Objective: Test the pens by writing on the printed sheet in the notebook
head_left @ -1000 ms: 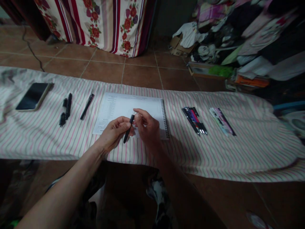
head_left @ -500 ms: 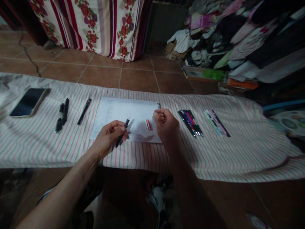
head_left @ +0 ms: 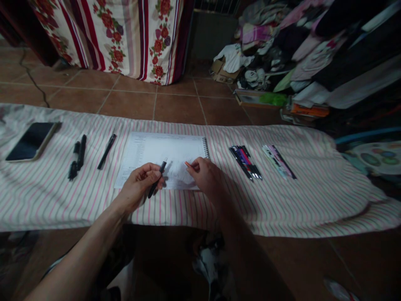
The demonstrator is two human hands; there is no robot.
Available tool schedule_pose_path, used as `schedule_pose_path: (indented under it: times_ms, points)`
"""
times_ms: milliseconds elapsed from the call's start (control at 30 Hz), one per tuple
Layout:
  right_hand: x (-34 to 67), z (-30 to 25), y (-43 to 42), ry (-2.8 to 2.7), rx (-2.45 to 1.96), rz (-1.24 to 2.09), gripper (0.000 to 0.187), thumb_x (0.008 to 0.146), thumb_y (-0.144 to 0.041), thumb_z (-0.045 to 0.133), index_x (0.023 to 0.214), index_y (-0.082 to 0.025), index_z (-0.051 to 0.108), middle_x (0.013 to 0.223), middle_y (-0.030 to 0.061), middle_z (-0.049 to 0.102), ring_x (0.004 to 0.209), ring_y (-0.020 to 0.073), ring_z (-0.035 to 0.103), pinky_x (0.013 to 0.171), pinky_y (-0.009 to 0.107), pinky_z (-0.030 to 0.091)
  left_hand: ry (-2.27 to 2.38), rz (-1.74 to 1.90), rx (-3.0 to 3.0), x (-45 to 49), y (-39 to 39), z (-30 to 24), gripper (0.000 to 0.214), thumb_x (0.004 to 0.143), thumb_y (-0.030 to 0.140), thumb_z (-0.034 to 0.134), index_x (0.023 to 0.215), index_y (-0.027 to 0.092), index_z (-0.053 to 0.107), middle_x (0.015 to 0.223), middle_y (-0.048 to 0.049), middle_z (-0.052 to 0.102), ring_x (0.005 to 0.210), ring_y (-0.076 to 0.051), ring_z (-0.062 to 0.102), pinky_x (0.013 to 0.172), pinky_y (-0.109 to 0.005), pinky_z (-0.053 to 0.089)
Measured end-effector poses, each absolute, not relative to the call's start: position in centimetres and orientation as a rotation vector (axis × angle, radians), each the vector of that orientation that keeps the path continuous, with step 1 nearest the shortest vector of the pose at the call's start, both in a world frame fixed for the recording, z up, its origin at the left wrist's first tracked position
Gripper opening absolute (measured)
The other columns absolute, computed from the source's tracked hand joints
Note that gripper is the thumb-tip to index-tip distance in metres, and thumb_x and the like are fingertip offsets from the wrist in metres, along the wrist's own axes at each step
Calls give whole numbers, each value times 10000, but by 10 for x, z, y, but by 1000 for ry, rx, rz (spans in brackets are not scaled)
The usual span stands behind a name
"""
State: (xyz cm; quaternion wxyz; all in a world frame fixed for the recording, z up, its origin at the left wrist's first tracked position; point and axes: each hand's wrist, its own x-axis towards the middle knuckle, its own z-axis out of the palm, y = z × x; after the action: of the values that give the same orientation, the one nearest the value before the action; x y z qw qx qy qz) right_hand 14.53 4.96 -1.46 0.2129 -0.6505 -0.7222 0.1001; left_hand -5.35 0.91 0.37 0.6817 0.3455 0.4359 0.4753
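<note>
My left hand (head_left: 138, 187) is closed around a black pen barrel (head_left: 156, 179), its tip pointing up and right over the notebook. My right hand (head_left: 205, 177) pinches a small orange-pink piece (head_left: 187, 164) against the page. Both hands rest at the near edge of a spiral notebook (head_left: 163, 154) with a printed table, lying on a striped cloth (head_left: 297, 196).
Left of the notebook lie a black pen (head_left: 106, 151), two more black pen parts (head_left: 78, 156) and a phone (head_left: 29, 141). To the right lie a bundle of dark pens (head_left: 244, 161) and a pale pack (head_left: 278, 161). Beyond are tiled floor, a floral cloth and piled clothes.
My right hand let go of the pen top, drew away to the right, then came back left and took hold of the small orange-pink piece lying on the page. My left hand kept the pen.
</note>
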Motion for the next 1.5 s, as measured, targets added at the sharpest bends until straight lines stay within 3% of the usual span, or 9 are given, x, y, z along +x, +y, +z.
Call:
schedule_pose_path:
  times_ms: [200, 367, 567, 733, 900, 1167, 1500]
  points:
    - [145, -12, 55, -1708, -1655, 699, 175, 789, -348, 585, 794, -174, 602, 727, 45, 674, 650, 157, 618, 606, 272, 434, 1009, 1056, 785, -55, 10, 6, 201, 710, 283, 705, 791, 149, 579, 597, -4, 620, 549, -106, 553, 534, -219, 391]
    - [142, -5, 57, -1437, -1429, 1153, 244, 796, -381, 522, 845, -157, 605, 704, 38, 665, 583, 122, 580, 519, 236, 433, 1005, 1064, 776, -54, 11, 5, 217, 699, 280, 714, 794, 149, 569, 598, -3, 621, 548, -100, 547, 550, -216, 397]
    - [137, 5, 52, -1164, -1282, 1392, 344, 749, -429, 576, 941, -144, 598, 701, 28, 665, 568, 96, 559, 494, 209, 403, 1014, 1061, 771, -53, 11, 6, 223, 696, 281, 718, 790, 152, 562, 586, 3, 617, 547, -101, 550, 551, -212, 394]
    - [135, 9, 50, -1117, -1250, 1462, 285, 738, -419, 600, 870, -168, 572, 694, 12, 665, 550, 86, 540, 482, 203, 381, 1015, 1070, 766, -53, 11, 5, 203, 699, 268, 711, 793, 153, 573, 603, -1, 621, 547, -102, 547, 544, -218, 394]
    - [134, 9, 50, -1126, -1232, 1471, 283, 740, -409, 616, 872, -160, 640, 777, 28, 673, 607, 79, 549, 547, 208, 415, 1009, 1076, 767, -52, 12, 5, 196, 696, 258, 715, 779, 150, 575, 600, 2, 623, 544, -94, 542, 569, -220, 410]
    - [133, 5, 50, -1095, -1203, 1467, 290, 696, -426, 676, 839, -173, 694, 712, -6, 624, 637, 85, 542, 640, 235, 450, 1005, 1074, 773, -52, 12, 4, 194, 700, 261, 715, 785, 151, 581, 604, 3, 627, 546, -89, 548, 564, -205, 410]
    - [130, 8, 50, -1045, -1246, 1419, 256, 712, -385, 633, 848, -172, 674, 800, 50, 699, 690, 126, 622, 564, 231, 468, 1023, 1053, 807, -50, 11, 5, 197, 708, 280, 715, 782, 153, 584, 602, 2, 618, 548, -90, 543, 556, -205, 413]
